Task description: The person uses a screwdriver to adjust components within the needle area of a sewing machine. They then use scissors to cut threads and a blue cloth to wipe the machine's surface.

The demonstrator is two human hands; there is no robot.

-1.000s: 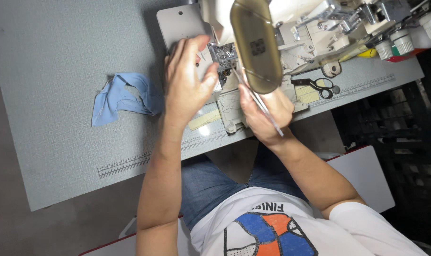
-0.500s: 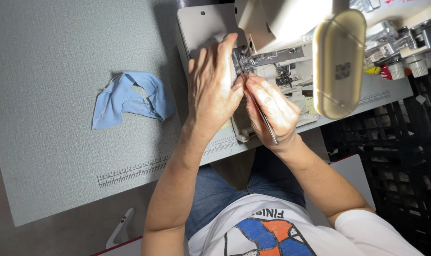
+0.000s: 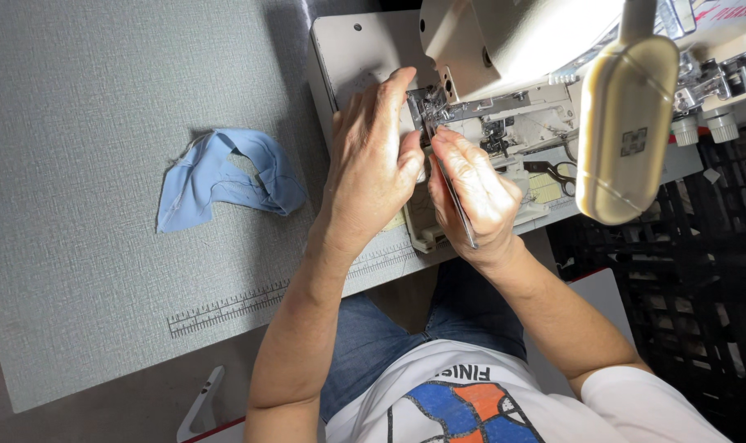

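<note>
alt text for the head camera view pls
A person's left hand and right hand, which holds slim metal tweezers, work at the needle area of a cream sewing machine on a grey table. A crumpled light blue fabric piece lies to the left.

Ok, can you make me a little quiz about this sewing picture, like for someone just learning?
1. True or false: the blue cloth is lying under the needle of the sewing machine.
2. What does the right hand hold? A) scissors B) thin metal tweezers C) a pencil
3. Which hand is closer to the blue cloth?

Key
1. False. It lies apart on the grey table, away from both hands.
2. B. The small scissors rest on the machine bed.
3. The left hand, whose fingers reach to the needle area.
</note>
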